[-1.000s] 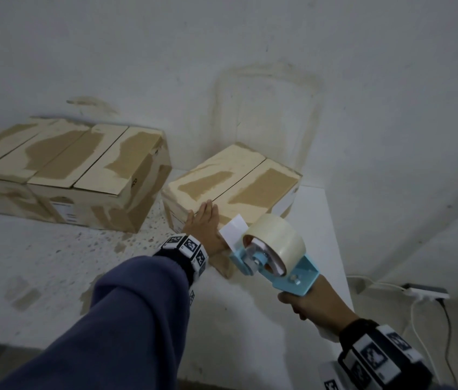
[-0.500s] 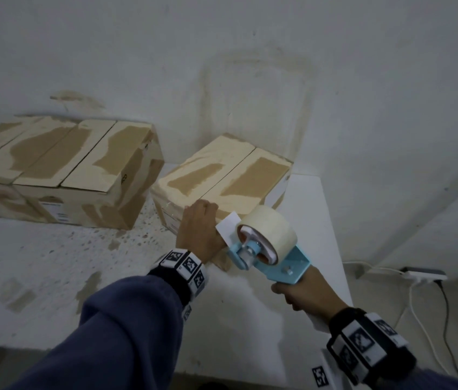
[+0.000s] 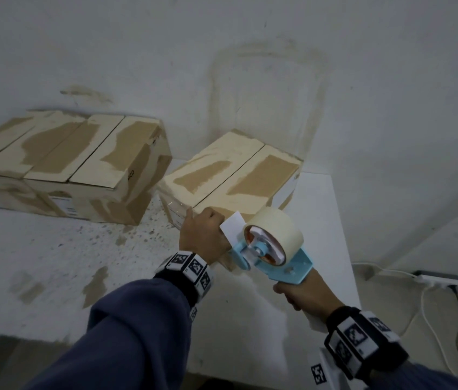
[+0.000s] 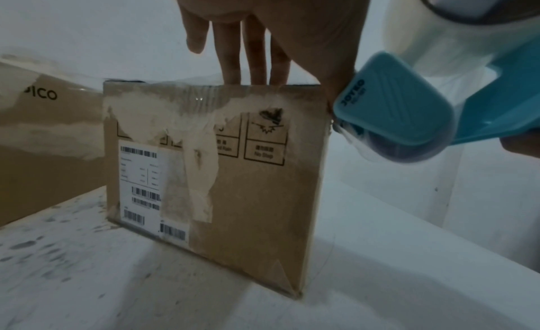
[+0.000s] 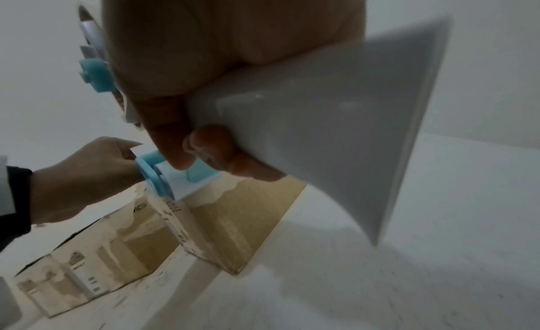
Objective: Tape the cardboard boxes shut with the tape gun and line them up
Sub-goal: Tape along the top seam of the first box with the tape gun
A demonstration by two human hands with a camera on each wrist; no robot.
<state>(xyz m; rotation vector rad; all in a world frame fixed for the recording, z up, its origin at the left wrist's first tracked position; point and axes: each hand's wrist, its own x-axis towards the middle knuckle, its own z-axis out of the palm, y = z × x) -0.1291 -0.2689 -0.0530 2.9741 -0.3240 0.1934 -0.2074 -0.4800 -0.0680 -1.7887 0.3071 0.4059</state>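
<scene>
A cardboard box (image 3: pixel 236 175) with closed flaps stands on the white table (image 3: pixel 53 263) near its right end. My left hand (image 3: pixel 203 232) is on the box's near top edge. In the left wrist view its fingers (image 4: pixel 254 58) run straight onto the top and the thumb lies at the near right corner. My right hand (image 3: pixel 303 291) grips the white handle of the blue tape gun (image 3: pixel 272 249). The gun's head (image 4: pixel 394 108) sits against the top right corner of the box's near face (image 4: pixel 233 185), beside my thumb.
Two more cardboard boxes (image 3: pixel 67 164) stand side by side against the wall to the left, a narrow gap from this one. The table's right edge (image 3: pixel 344 220) is close to the box. A power strip (image 3: pixel 436 277) and cables lie on the floor beyond it.
My left hand drew back from lying flat on the box top to arching over its near edge. The tape gun stayed close against the near face.
</scene>
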